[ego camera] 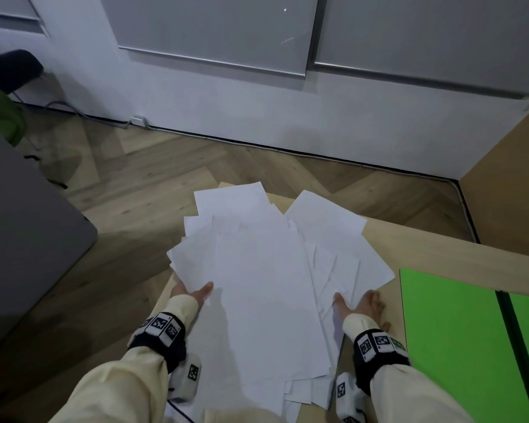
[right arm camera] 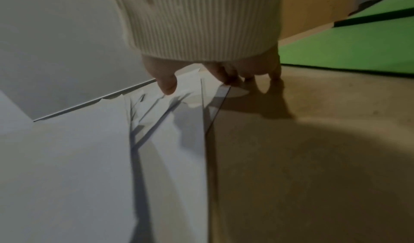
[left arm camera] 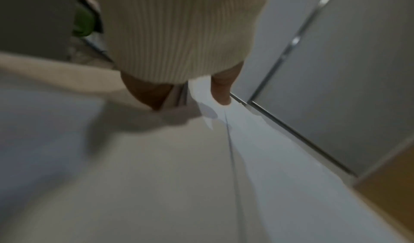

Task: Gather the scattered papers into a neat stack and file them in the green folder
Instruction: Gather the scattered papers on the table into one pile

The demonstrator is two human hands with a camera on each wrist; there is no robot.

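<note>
A loose, fanned pile of white papers (ego camera: 257, 270) lies on the light wooden table (ego camera: 388, 303). My left hand (ego camera: 193, 292) holds the pile's left edge, with the thumb (left arm camera: 221, 94) on top and the fingers hidden beneath the sheets. At the right edge my right hand (ego camera: 356, 302) grips the papers (right arm camera: 170, 122), its thumb (right arm camera: 167, 84) pressing on the top sheet. Its curled fingertips (right arm camera: 226, 77) touch the table at the sheets' corner. The green folder (ego camera: 452, 331) lies flat and shut on the table, just right of my right hand, also seen as the green folder (right arm camera: 347, 52).
The table's far edge (ego camera: 440, 239) drops to a herringbone wood floor (ego camera: 165, 166) below a white wall. A grey block (ego camera: 28, 227) stands at the left, a wooden panel (ego camera: 507, 178) at the right. A black chair and a green object (ego camera: 0, 117) sit far left.
</note>
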